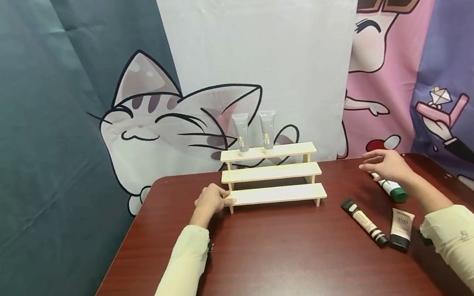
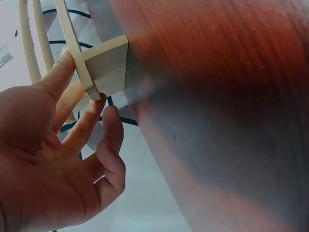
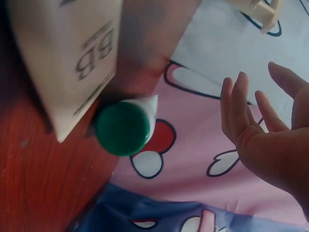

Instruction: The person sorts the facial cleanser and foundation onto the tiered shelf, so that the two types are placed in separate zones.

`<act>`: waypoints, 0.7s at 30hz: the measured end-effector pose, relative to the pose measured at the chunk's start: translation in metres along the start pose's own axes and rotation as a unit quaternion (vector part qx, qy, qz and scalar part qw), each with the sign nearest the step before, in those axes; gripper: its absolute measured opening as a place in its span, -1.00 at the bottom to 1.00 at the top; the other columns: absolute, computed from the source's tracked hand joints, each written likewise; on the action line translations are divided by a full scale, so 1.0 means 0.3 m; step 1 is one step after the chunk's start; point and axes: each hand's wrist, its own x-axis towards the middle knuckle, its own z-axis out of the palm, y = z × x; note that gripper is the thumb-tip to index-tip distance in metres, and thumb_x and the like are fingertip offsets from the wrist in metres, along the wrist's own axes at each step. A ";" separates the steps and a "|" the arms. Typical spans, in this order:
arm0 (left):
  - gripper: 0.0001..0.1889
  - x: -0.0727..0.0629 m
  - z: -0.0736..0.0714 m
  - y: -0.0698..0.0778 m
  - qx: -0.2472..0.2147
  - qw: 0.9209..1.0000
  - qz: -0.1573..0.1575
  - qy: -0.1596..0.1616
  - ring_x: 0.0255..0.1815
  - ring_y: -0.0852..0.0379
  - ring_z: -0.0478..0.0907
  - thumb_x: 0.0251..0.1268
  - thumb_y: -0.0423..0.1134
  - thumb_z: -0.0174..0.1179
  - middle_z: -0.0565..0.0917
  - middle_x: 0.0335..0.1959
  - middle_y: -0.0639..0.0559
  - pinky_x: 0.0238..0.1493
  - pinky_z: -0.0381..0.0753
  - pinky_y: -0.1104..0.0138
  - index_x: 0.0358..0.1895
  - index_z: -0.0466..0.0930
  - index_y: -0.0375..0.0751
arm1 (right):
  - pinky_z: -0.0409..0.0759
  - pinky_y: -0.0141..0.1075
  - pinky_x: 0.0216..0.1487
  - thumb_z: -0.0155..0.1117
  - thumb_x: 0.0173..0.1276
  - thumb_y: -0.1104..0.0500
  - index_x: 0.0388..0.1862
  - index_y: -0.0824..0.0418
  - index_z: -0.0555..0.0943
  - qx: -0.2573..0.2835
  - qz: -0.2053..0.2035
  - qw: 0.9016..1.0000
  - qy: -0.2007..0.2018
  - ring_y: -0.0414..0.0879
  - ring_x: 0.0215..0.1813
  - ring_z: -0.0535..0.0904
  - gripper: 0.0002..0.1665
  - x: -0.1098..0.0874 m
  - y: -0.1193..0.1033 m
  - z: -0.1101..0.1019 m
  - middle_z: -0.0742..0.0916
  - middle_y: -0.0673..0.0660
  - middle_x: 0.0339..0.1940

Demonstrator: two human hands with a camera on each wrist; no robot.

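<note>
A three-tier wooden display stand (image 1: 274, 194) stands toward the back of the table. My left hand (image 1: 211, 199) pinches the left end of its lowest shelf; in the left wrist view the thumb lies on one face of the shelf (image 2: 77, 58) and fingertips touch the other. Two clear squeeze tubes, a left one (image 1: 242, 135) and a right one (image 1: 268, 131), stand cap-down on the top shelf. My right hand (image 1: 385, 164) is in the air with loosely bent fingers, holding nothing. Below it lies a white tube with a green cap (image 1: 398, 194), partly covered by the hand in the head view.
On the right side of the table lie a slim black-and-cream tube (image 1: 365, 222) and a beige BB tube with a black cap (image 1: 401, 229). Behind the reddish-brown table (image 1: 280, 272) hangs a cartoon-printed cloth (image 1: 267, 39).
</note>
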 end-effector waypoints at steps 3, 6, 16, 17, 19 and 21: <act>-0.53 0.002 -0.003 0.002 -0.001 1.000 -0.003 0.004 0.28 -0.19 0.61 0.28 0.10 0.52 0.67 0.33 -0.12 0.09 0.57 -0.03 0.25 0.78 0.21 | 0.80 -0.12 -0.22 0.43 0.51 0.12 0.38 0.58 0.45 -0.007 0.021 1.000 0.001 -0.42 -0.27 0.66 -0.30 0.005 0.023 -0.016 0.73 0.51 0.13; -0.53 0.006 -0.002 0.006 -0.004 1.000 -0.001 0.005 0.27 -0.19 0.61 0.28 0.10 0.52 0.67 0.33 -0.11 0.07 0.58 -0.02 0.26 0.78 0.21 | 0.80 -0.12 -0.21 0.43 0.51 0.11 0.38 0.59 0.44 -0.007 0.040 0.999 0.005 -0.39 -0.26 0.65 -0.29 0.008 0.050 -0.031 0.73 0.50 0.13; -0.52 0.007 -0.001 0.012 -0.006 1.000 -0.005 0.004 0.30 -0.18 0.60 0.29 0.10 0.51 0.66 0.34 -0.13 0.13 0.56 -0.06 0.27 0.77 0.21 | 0.80 -0.17 -0.30 0.44 0.46 0.22 0.37 0.66 0.40 -0.027 0.060 0.997 0.027 -0.02 -0.18 0.76 -0.28 0.003 0.106 -0.050 0.68 0.64 0.14; -0.52 0.008 0.000 0.011 -0.006 1.000 -0.006 0.004 0.29 -0.18 0.60 0.29 0.10 0.51 0.66 0.34 -0.13 0.13 0.56 -0.06 0.27 0.77 0.21 | 0.79 -0.19 -0.33 0.44 0.44 0.24 0.36 0.67 0.41 -0.036 0.059 0.997 0.032 -0.03 -0.20 0.76 -0.29 0.003 0.110 -0.052 0.68 0.64 0.12; -0.52 0.009 0.004 0.009 -0.004 1.000 -0.006 0.002 0.28 -0.18 0.60 0.29 0.10 0.51 0.66 0.34 -0.14 0.13 0.56 -0.06 0.28 0.76 0.22 | 0.78 -0.22 -0.37 0.45 0.41 0.26 0.34 0.68 0.43 -0.054 0.061 0.996 0.038 -0.08 -0.27 0.74 -0.30 0.002 0.117 -0.056 0.69 0.64 0.09; -0.52 0.005 0.008 0.005 -0.003 1.000 -0.005 0.000 0.29 -0.17 0.60 0.30 0.10 0.50 0.67 0.33 -0.14 0.14 0.56 -0.06 0.27 0.77 0.21 | 0.77 -0.23 -0.38 0.45 0.39 0.27 0.32 0.70 0.43 -0.062 0.065 0.995 0.034 -0.10 -0.29 0.72 -0.30 0.003 0.130 -0.058 0.69 0.64 0.07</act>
